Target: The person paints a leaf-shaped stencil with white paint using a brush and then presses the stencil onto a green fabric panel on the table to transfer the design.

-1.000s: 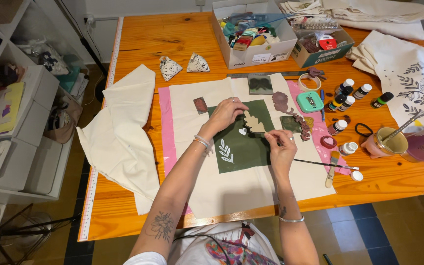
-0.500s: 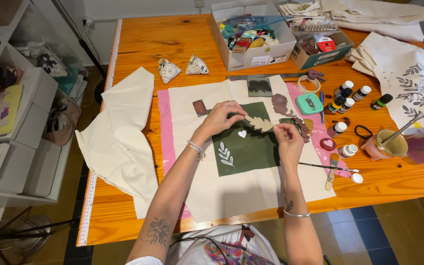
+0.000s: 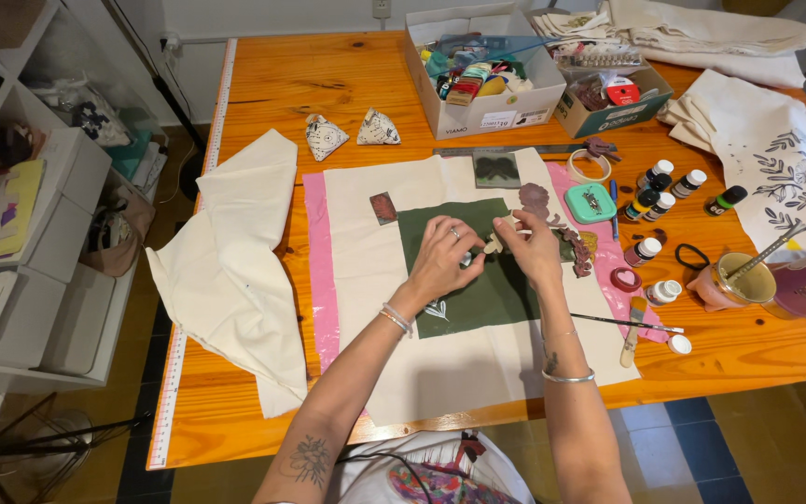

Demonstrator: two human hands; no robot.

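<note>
Both hands, left and right, pinch a small stamp between curled fingers over the green cloth, mid-frame.

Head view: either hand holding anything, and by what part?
Both hands, left hand and right hand, pinch a small pale leaf-shaped stamp by its ends, above the dark green fabric.
</note>
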